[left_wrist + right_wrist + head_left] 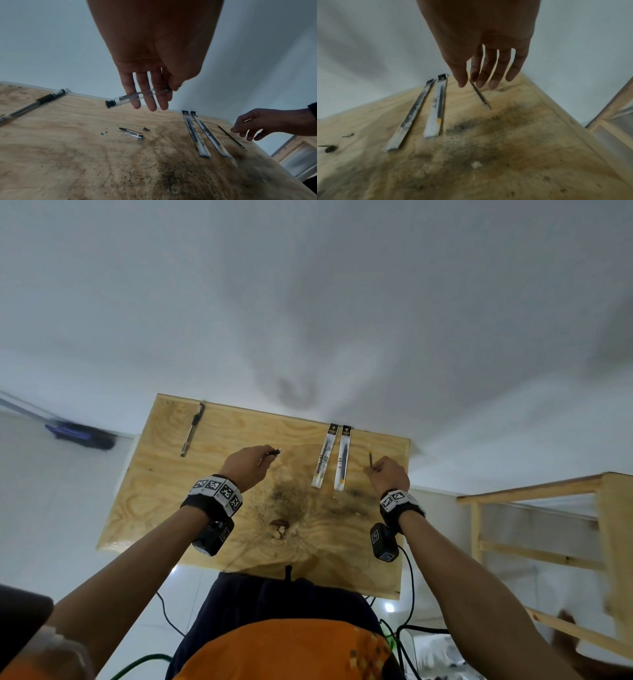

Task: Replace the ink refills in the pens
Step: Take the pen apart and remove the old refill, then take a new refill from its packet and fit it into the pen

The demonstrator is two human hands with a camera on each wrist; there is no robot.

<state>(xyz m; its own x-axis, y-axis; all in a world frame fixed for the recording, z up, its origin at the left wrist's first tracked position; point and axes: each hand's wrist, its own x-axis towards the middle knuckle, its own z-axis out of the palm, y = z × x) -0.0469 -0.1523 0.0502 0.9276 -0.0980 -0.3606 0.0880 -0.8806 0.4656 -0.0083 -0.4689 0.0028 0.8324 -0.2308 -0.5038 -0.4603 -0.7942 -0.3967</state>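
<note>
My left hand (246, 465) hovers over the middle of the plywood table (144, 508) and pinches a clear pen barrel (137, 97) between thumb and fingers, its black end cap pointing left. Below it on the wood lie the pen's unscrewed tip section (132, 133) and a small dark piece (146, 129). A thin bare refill (480, 94) lies near the right edge. My right hand (481, 81) is over its middle, fingers nearly straight, thumb and forefinger on either side of it. Two packaged refills (323, 455) (343, 457) lie side by side between my hands.
A whole pen with a dark grip (192, 433) lies at the table's far left corner. The white wall runs right behind the table's far edge. A wooden frame (534, 542) stands to the right. Cables hang off the near edge.
</note>
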